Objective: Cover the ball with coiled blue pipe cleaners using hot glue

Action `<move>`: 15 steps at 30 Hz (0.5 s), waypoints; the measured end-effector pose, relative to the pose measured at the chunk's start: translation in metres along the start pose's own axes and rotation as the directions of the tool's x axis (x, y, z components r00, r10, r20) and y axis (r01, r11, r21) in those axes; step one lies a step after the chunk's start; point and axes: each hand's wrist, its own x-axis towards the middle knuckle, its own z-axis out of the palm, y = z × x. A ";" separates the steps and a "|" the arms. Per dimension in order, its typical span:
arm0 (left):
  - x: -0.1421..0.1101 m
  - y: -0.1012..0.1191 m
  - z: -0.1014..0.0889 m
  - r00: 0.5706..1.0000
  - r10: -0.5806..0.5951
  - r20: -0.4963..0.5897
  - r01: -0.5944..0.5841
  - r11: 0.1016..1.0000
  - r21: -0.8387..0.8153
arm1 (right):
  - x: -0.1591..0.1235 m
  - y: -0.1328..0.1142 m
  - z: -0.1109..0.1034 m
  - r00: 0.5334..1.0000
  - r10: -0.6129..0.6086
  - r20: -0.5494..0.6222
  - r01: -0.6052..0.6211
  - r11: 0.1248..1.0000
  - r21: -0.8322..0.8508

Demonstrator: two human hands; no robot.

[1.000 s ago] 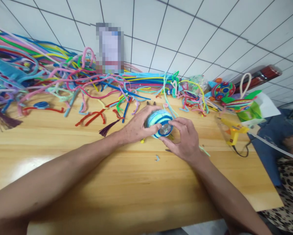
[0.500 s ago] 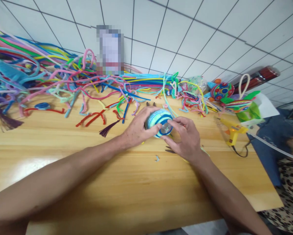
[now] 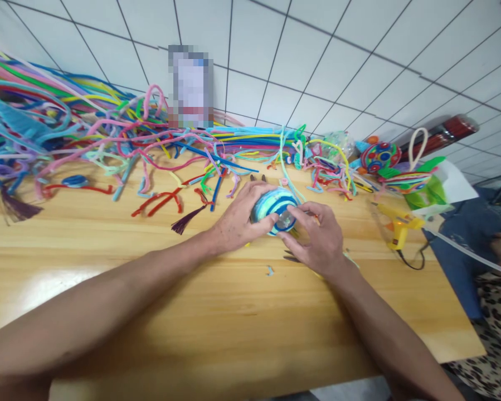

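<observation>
Over tabletop (image 3: 217, 323) | hands (image 3: 238, 218) (image 3: 320, 240) half-curled, holding blue-striped ball (image 3: 272, 204) | same grasp as earlier

White glare on the left tabletop (image 3: 217, 328)

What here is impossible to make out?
In the head view:
Back of the round blue-and-green banded object: behind the left hand.
Rest of the dark, pointed tips: apparently under the right hand.
Front of the upright rectangular grey-white object: pixelated.
Rest of the black-and-beige spotted garment: cut off by the right edge.
</observation>
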 end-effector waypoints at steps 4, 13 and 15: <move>0.001 -0.001 -0.003 0.998 -0.032 0.051 0.037 0.995 -0.088 | -0.001 0.000 0.002 1.000 0.000 -0.014 0.000 1.000 0.012; 0.001 -0.003 -0.005 0.998 -0.029 0.057 0.034 0.996 -0.085 | -0.002 -0.004 0.004 0.999 0.046 -0.011 -0.046 0.999 0.024; 0.001 -0.003 -0.005 0.999 -0.005 0.050 0.009 0.997 -0.071 | -0.002 -0.003 0.004 0.999 0.034 -0.009 -0.034 0.999 0.023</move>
